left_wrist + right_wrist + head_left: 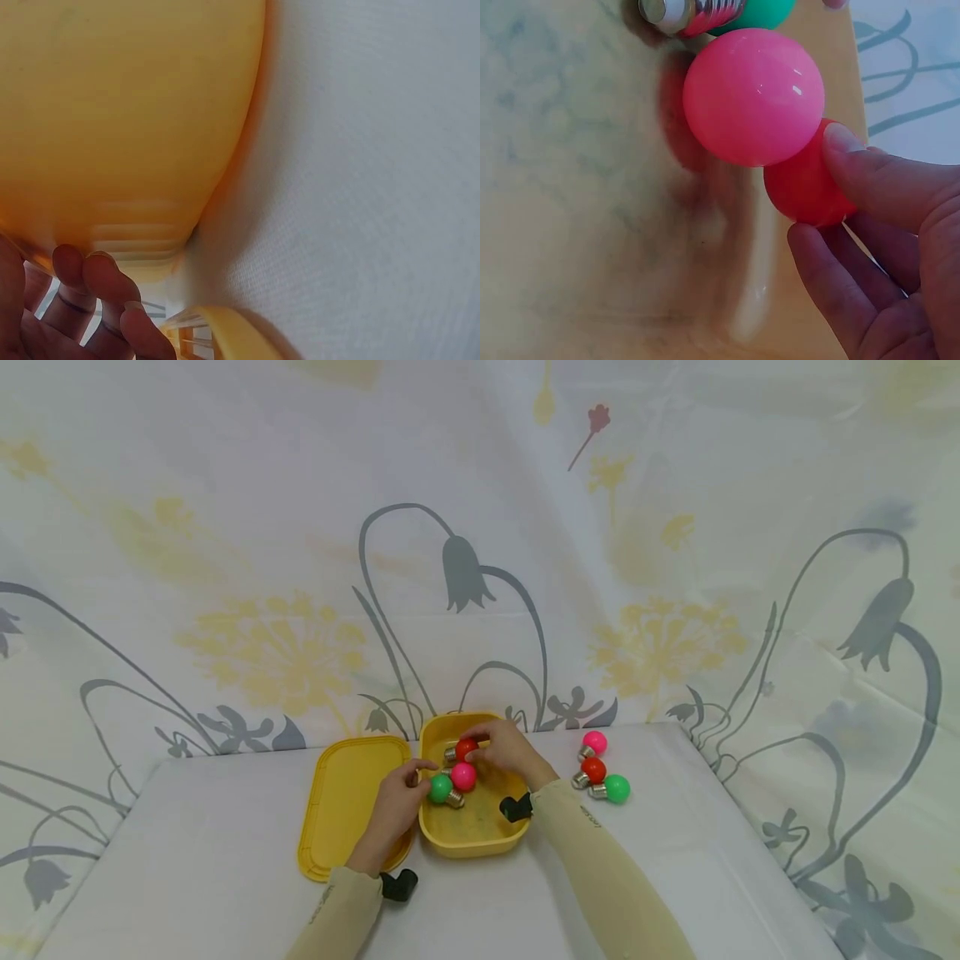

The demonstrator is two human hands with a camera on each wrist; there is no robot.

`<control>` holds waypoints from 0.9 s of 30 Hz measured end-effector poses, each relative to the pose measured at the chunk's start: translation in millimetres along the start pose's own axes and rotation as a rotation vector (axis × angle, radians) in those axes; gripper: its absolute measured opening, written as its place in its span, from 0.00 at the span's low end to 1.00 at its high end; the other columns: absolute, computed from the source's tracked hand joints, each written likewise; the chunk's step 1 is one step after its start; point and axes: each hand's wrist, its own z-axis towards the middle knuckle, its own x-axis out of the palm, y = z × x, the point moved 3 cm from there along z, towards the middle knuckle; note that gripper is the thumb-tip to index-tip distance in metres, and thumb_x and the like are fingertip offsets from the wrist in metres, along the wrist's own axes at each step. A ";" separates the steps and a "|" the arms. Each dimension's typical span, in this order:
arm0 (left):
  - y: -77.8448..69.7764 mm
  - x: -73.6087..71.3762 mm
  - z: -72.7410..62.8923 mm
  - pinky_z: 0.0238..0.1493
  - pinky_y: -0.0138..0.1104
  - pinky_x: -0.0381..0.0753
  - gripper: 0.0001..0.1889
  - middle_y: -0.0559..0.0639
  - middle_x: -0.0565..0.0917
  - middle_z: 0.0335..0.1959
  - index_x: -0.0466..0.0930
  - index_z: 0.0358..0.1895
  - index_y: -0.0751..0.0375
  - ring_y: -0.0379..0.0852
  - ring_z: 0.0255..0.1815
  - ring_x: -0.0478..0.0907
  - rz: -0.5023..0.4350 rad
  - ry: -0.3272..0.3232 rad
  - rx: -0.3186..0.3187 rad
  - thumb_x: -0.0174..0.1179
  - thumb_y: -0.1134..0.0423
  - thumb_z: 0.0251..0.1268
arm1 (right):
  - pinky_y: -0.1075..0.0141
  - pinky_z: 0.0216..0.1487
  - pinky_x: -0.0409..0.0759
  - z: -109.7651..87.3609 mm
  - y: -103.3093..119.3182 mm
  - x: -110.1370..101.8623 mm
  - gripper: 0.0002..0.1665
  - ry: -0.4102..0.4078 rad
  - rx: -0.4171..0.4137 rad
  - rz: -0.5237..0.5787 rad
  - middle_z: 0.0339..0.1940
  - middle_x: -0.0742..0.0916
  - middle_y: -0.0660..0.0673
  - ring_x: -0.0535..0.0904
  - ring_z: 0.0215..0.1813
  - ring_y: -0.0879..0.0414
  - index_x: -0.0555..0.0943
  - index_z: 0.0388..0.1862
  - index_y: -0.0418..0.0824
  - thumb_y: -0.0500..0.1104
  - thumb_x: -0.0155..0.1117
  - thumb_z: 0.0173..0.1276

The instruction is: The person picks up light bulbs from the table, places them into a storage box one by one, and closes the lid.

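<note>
My right hand (506,747) reaches into the yellow plastic box (474,850) and grips a red light bulb (467,749) near the far left corner. In the right wrist view, thumb and fingers pinch the red globe from two sides. Overlapping it there is a pink light bulb (754,97). Left of the pink one, a green light bulb (440,789) lies in the box with its metal base pointing right. My left hand (397,797) is at the box's left rim beside the green bulb, its fingers loosely bent and holding nothing in the left wrist view.
The yellow lid (345,802) lies flat on the white table (225,852), left of the box and partly under the left arm. Right of the box lie another pink bulb (595,742), a red bulb (593,769) and a green bulb (617,788). A flower-patterned curtain (480,635) hangs behind.
</note>
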 end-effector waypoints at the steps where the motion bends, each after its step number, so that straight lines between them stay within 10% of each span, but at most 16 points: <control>1: -0.4 0.0 -0.2 0.33 0.37 0.62 0.13 0.49 0.65 0.25 0.84 0.48 0.57 0.47 0.32 0.65 0.004 -0.001 0.001 0.57 0.69 0.62 | 0.54 0.61 0.74 -0.2 0.6 -0.1 0.17 0.002 0.004 0.000 0.51 0.87 0.46 0.78 0.57 0.47 0.86 0.53 0.42 0.37 0.71 0.63; 27: -0.9 0.8 -1.1 0.36 0.38 0.64 0.13 0.51 0.66 0.29 0.84 0.49 0.55 0.49 0.38 0.67 0.001 0.007 -0.041 0.57 0.69 0.63 | 0.60 0.54 0.78 0.6 0.8 1.6 0.19 0.056 0.023 -0.044 0.48 0.88 0.47 0.79 0.50 0.52 0.87 0.54 0.43 0.39 0.72 0.62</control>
